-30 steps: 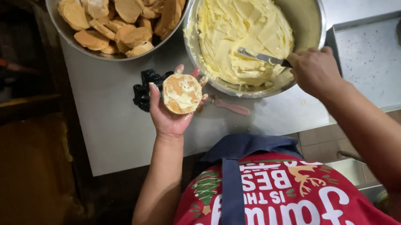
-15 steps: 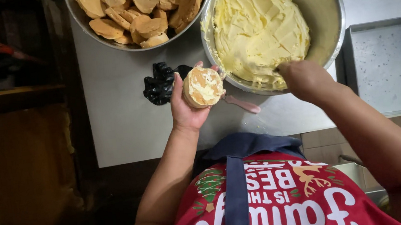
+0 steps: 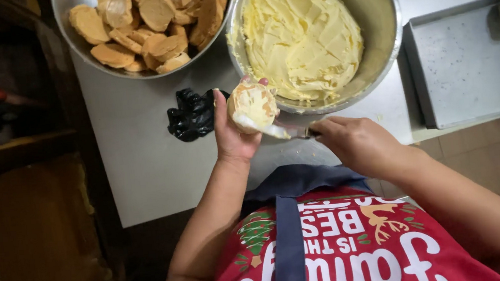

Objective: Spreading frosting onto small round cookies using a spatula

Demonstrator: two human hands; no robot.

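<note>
Now right hand point(image 3: 355, 143) out of bowl point(image 3: 384, 33), knife point(image 3: 274, 132) against bread slice point(image 3: 252, 105).

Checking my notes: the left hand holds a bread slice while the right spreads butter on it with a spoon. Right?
Not a spoon: the head view shows the right hand spreading with a knife. The left hand does hold the bread slice.

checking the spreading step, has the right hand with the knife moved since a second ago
Yes. The right hand has come out of the butter bowl, back toward the body, and its knife now touches the bread slice in the left hand.
</note>
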